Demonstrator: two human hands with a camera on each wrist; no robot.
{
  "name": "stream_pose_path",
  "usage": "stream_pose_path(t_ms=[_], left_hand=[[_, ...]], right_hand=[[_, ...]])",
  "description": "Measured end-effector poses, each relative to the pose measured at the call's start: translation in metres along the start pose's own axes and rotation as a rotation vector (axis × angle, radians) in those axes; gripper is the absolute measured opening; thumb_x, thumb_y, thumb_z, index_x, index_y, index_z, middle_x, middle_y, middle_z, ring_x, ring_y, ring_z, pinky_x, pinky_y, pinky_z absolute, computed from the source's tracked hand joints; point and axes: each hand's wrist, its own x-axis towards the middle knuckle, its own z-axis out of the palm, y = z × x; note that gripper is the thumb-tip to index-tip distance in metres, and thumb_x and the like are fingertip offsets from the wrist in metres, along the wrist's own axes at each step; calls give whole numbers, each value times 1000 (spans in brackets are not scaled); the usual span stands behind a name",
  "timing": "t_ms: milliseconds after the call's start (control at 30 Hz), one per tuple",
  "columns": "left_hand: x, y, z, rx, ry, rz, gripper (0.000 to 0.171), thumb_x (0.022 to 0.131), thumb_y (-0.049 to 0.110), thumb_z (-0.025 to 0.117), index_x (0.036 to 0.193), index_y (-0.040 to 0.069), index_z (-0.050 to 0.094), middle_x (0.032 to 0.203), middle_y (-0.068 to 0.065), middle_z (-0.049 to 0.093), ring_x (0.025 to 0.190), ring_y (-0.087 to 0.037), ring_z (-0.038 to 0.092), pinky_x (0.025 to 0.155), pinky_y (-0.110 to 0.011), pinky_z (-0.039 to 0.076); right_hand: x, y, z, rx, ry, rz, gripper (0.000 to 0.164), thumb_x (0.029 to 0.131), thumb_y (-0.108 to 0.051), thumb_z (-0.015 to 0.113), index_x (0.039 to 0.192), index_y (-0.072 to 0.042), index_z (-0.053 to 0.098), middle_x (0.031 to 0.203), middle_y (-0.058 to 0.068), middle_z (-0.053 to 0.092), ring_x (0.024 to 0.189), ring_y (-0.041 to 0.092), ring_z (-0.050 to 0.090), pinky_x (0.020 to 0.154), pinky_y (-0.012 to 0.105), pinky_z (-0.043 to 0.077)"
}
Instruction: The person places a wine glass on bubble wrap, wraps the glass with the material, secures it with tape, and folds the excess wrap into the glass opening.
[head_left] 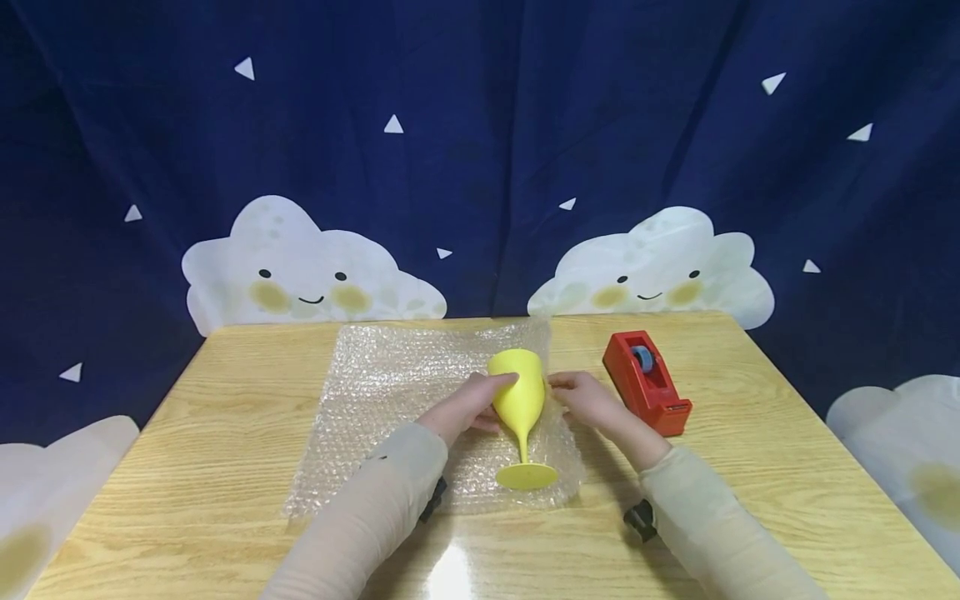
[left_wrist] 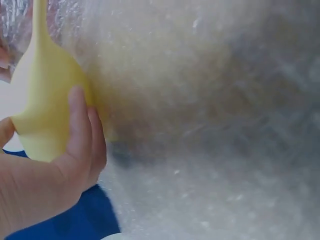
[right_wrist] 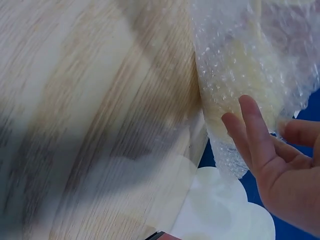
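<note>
A yellow goblet point(head_left: 522, 400) stands tilted over a sheet of bubble wrap point(head_left: 420, 367), its round foot towards me. My left hand point(head_left: 472, 404) grips the goblet's cup, thumb on the near face; the left wrist view shows fingers point(left_wrist: 80, 125) curved around the yellow cup point(left_wrist: 47, 95). At the wrap's right side, my right hand point(head_left: 588, 400) pinches the raised edge between thumb and index finger. In the right wrist view its other fingers point(right_wrist: 257, 130) lie fairly straight against the outside of the bubble wrap point(right_wrist: 225, 75), and the goblet shows blurred through it.
A red tape dispenser point(head_left: 647, 383) with a blue-cored roll sits right of my right hand. All this lies on a wooden table point(head_left: 225, 433). Behind its far edge hangs a dark blue curtain point(head_left: 465, 167) with white clouds and triangles.
</note>
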Motion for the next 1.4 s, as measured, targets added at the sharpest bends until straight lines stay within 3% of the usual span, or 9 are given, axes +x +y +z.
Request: stream_pose_path(t_ms=[100,200,333,467,567,633,800,1100,1400], left_hand=[[-1,2,2,51,55,49,68,89,36,56,134,-7,29,114,-20,51,84,-26,60,71,-38,57],[-2,5,4,68,72,66,67,91,31,55,135,-10,27,119,-24,50,91,-32,61,75,-42,57],[-5,7,5,71,64,76,62,93,27,52,136,-11,28,117,-26,51,96,-36,62,79,-44,56],[-6,8,6,86,52,85,58,94,26,50,134,-12,33,115,-25,54,96,-35,62,79,-43,56],[-7,8,6,86,47,77,59,92,32,52,131,-10,37,114,-21,54,93,-31,63,78,-40,56],[-8,7,6,95,45,70,63,90,39,53,130,-8,39,113,-18,54,88,-26,62,77,-38,57],[-7,8,5,98,46,57,71,87,54,52,126,-5,44,106,-12,53,79,-18,58,74,-36,57],[-3,15,1,319,124,41,79,78,66,55,118,-2,52,105,-11,56,82,-18,52,70,-27,46],[4,17,-3,332,113,24,62,81,57,58,111,2,57,88,-5,55,67,-13,51,64,-31,53]], right_hand=[[1,0,3,3,6,14,40,94,-5,43,130,11,46,122,28,54,67,12,54,61,26,52],[1,-1,6,11,29,14,40,93,-5,42,130,10,47,100,22,61,49,8,42,50,20,42],[-1,-4,13,-41,61,-6,40,92,-5,42,129,11,48,85,17,63,45,6,40,46,18,37],[-6,-9,23,-195,101,-46,45,91,-8,48,130,13,45,111,26,63,69,18,63,58,28,51],[-9,-11,33,-256,139,-69,53,88,-11,55,132,15,41,119,29,58,85,26,64,68,34,54],[-10,-11,39,-293,162,-91,58,86,-12,59,132,16,39,117,30,59,83,24,62,69,36,53],[-11,-11,51,-405,222,-161,67,83,-13,66,131,21,35,125,34,52,112,37,56,96,47,46],[-14,-14,56,-490,236,-173,70,83,-18,68,133,18,34,132,34,46,120,41,49,101,48,42],[-15,-14,61,-551,270,-205,74,80,-22,71,135,15,36,131,30,49,114,39,55,91,46,50]])
